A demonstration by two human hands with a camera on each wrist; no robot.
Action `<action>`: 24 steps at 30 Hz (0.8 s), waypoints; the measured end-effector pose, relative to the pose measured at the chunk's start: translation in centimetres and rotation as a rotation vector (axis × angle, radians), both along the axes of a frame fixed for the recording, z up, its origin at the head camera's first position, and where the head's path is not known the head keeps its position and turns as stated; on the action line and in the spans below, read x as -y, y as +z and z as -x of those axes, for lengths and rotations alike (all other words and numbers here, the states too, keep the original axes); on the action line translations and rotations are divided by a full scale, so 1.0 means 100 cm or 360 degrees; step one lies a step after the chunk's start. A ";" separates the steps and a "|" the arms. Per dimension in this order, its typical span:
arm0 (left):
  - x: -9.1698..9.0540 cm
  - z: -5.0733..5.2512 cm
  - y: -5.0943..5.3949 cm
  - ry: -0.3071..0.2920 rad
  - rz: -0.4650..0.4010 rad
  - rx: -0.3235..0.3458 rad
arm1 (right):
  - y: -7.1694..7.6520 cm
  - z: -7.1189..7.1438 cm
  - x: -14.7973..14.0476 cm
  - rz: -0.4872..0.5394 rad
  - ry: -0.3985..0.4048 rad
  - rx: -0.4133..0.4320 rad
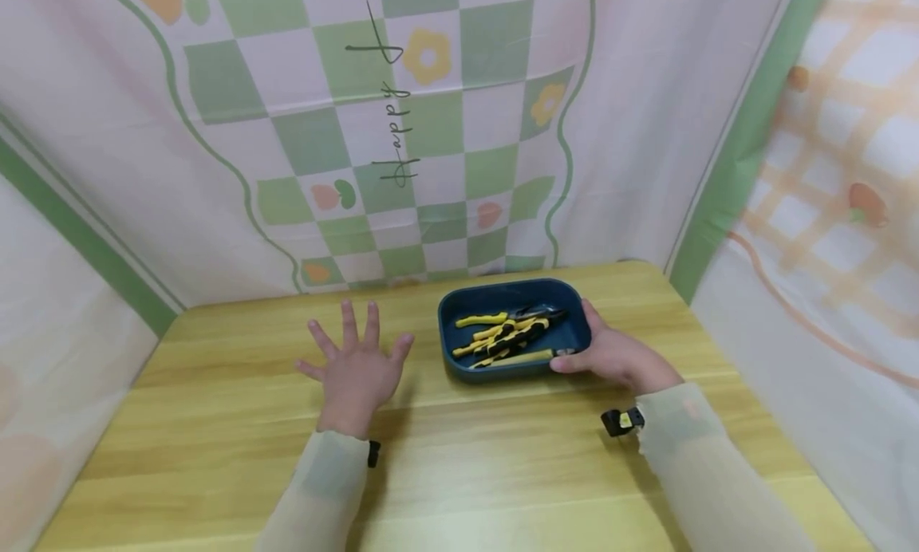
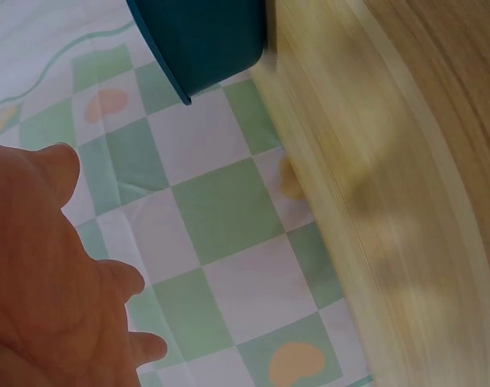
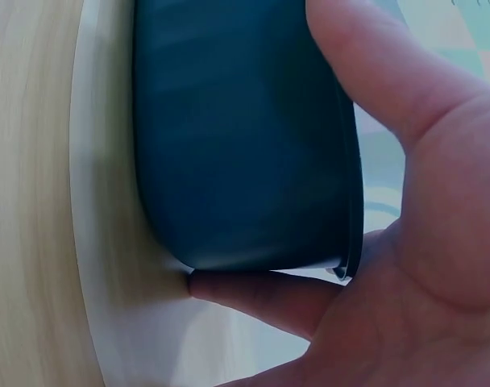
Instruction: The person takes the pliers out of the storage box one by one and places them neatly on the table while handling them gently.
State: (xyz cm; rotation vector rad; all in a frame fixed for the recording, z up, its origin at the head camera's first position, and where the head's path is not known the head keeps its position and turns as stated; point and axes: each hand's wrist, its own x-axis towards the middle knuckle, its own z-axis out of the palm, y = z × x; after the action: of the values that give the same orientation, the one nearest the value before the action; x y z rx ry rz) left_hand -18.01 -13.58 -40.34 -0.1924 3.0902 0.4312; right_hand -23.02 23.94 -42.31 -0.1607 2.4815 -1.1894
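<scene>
A dark blue bin [image 1: 467, 374] stands near the back of the wooden table, holding several yellow-and-black handled tools [image 1: 513, 337] and one with a plain yellow handle [image 1: 518, 359]. My right hand [image 1: 621, 356] grips its right end, thumb over the near rim; in the right wrist view the hand [image 3: 438, 218] holds the bin's wall [image 3: 237, 145] between thumb and fingers. Left of the bin, my left hand [image 1: 359, 380] is spread with straight fingers and holds nothing. The left wrist view has that hand [image 2: 51, 282] apart from the bin [image 2: 209, 48].
The wooden table [image 1: 459, 472] reaches back to a hanging cloth [image 1: 287, 137] with green checks. More cloth hangs at the left [image 1: 43, 297] and at the right [image 1: 826, 257]. Dark straps sit at both wrists.
</scene>
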 end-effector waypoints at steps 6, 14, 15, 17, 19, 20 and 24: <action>-0.002 0.001 0.000 0.0007 0.0001 0.0002 | 0.003 -0.002 0.009 -0.0025 0.0006 -0.0049; 0.000 0.000 0.002 0.0011 -0.0017 0.0014 | 0.003 -0.002 0.026 0.0021 0.0030 -0.0030; 0.000 0.000 0.003 0.0013 -0.0017 0.0019 | 0.003 -0.002 0.027 0.0014 0.0031 -0.0023; 0.000 0.001 0.003 0.0016 -0.0016 0.0021 | 0.003 -0.002 0.031 -0.0003 0.0029 -0.0015; 0.000 0.001 0.003 0.0020 -0.0018 0.0021 | 0.003 -0.002 0.034 -0.0026 0.0035 -0.0029; 0.000 0.001 0.003 0.0021 -0.0016 0.0023 | 0.003 -0.002 0.036 -0.0034 0.0037 -0.0040; 0.001 0.001 0.003 0.0024 -0.0010 0.0036 | 0.001 -0.002 0.045 -0.0063 0.0049 -0.0060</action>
State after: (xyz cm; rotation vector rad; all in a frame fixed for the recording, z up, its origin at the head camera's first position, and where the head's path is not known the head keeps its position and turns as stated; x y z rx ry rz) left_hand -18.11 -13.66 -40.04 -0.2195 3.0670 0.4359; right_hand -22.79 19.46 -42.18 -0.2119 2.5242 -1.1340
